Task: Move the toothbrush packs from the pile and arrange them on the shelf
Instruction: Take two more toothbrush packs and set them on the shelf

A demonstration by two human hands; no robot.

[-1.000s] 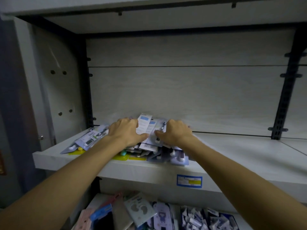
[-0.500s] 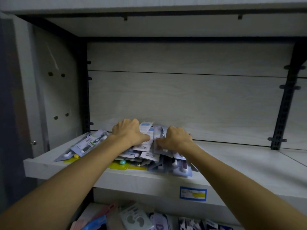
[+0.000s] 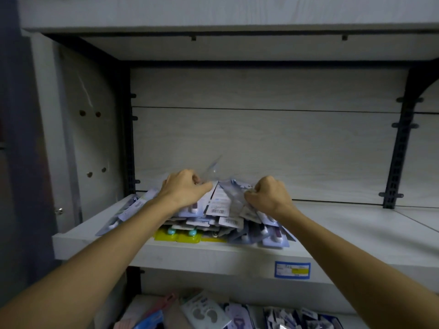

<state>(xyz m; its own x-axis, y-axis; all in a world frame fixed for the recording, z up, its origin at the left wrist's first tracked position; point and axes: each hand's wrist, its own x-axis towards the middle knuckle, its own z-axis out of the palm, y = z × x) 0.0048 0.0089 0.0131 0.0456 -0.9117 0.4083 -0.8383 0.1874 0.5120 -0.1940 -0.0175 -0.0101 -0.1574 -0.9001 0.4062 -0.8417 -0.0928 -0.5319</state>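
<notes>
A loose pile of toothbrush packs (image 3: 221, 222) lies on the left half of the white shelf (image 3: 344, 236), with barcoded card backs facing up and yellow packs at the bottom. My left hand (image 3: 185, 189) grips the top of the pile on its left side, and a clear pack edge (image 3: 213, 166) sticks up blurred beside its fingers. My right hand (image 3: 269, 197) is curled round packs on the pile's right side. A few packs (image 3: 128, 211) lie flat to the left of the pile.
The shelf has a pale back panel and dark slotted uprights (image 3: 399, 148) at both sides. A blue and yellow price label (image 3: 292, 269) sits on the shelf's front edge. The lower shelf holds other packaged goods (image 3: 206, 314). An upper shelf (image 3: 213, 20) hangs overhead.
Both hands have closed tighter on the top packs and lifted them slightly; a clear pack edge now stands up by the left hand. The camera view has tilted upward.
</notes>
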